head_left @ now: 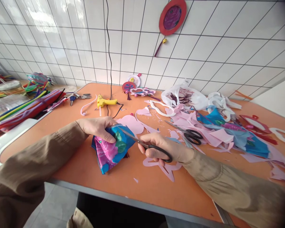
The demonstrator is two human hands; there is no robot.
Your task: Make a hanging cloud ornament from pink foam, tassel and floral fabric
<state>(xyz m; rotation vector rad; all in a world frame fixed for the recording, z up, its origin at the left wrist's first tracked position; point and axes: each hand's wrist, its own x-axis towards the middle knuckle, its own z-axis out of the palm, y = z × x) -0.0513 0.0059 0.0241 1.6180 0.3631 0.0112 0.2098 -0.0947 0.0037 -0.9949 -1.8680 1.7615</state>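
Note:
My left hand point(98, 127) grips a blue printed sheet with pink and green flowers point(111, 148), bent over the orange table point(85, 167). My right hand point(161, 147) is closed round black-handled scissors point(144, 145), whose blades point left into the sheet's upper edge. A pink paper offcut point(167, 169) lies under my right hand. Both arms wear tan sleeves.
A second pair of scissors point(192, 136) lies among pink and blue paper scraps point(218, 133) to the right. A yellow glue gun point(105, 102), keys point(79, 96) and a plastic bag point(185, 96) sit at the back. Pipe cleaners point(26, 109) lie left. A round red ornament point(172, 16) hangs on the tiled wall.

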